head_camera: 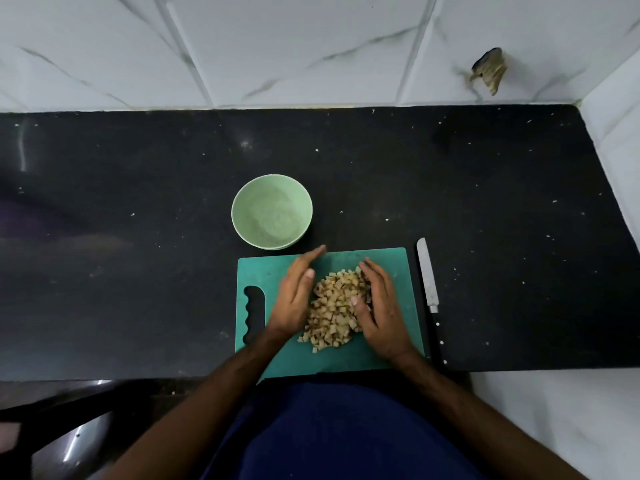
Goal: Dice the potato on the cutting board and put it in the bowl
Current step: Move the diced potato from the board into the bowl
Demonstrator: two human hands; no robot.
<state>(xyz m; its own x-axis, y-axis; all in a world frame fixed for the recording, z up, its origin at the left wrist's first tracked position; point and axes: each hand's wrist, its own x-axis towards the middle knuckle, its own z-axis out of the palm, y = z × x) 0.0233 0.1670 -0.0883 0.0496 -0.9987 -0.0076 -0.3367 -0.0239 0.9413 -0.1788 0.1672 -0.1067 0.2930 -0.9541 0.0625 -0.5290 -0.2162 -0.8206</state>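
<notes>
Potato: already diced; one heap of small pale-tan cubes, some faces browner. Cubes too many and too small to count. Heap lies mid-board, stretched near-to-far, a few strays at its near left edge.
Board: one, teal, at the near edge of the counter. Handle slot on its left side. Near edge partly covered by the forearms.
Left hand: fingers straight and together, palm turned inward, set on edge at the left flank of the heap. Holds nothing. Fingertips reach past the far edge of the board, toward the bowl.
Right hand: fingers relaxed, slightly bent, palm inward against the right flank of the heap; thumb lies on the cubes. Cups the heap, does not grip.
Hands, count: two, one on each side of the potato, heap between them.
Knife: one, flat on the counter just right of the board, apart from it. Blade points away, dark riveted handle near.
Bowl: one, pale green, just beyond the far left corner of the board. No potato in it.
Counter: black, with pale specks.
Wall: white veined tiles behind; one broken brown patch at upper right.
</notes>
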